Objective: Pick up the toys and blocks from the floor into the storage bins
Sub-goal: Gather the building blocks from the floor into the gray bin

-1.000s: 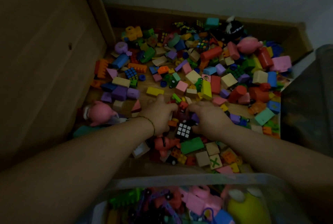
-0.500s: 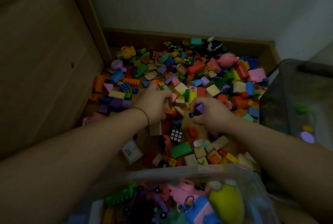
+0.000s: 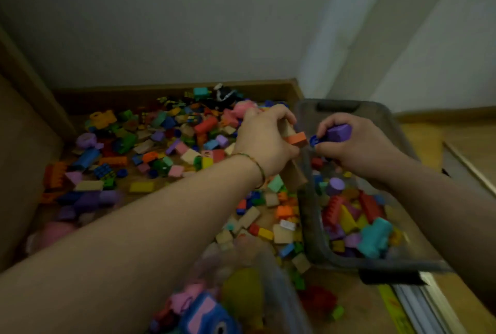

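At the grey translucent plastic bin [image 3: 305, 199], ten-o'clock rim, left hand [image 3: 264, 140] grasps an orange rectangular block [image 3: 296, 138], right hand [image 3: 354, 145] a purple foam block [image 3: 338, 132], likely for dropping in

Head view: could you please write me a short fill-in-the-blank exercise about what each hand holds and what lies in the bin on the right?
1. The right hand grips the purple block above the ___ bin.
2. The left hand, with a thin ___ on its wrist, grips the orange block.
3. The turquoise toy lies ___ that bin.
Missing words: grey; bracelet; inside.
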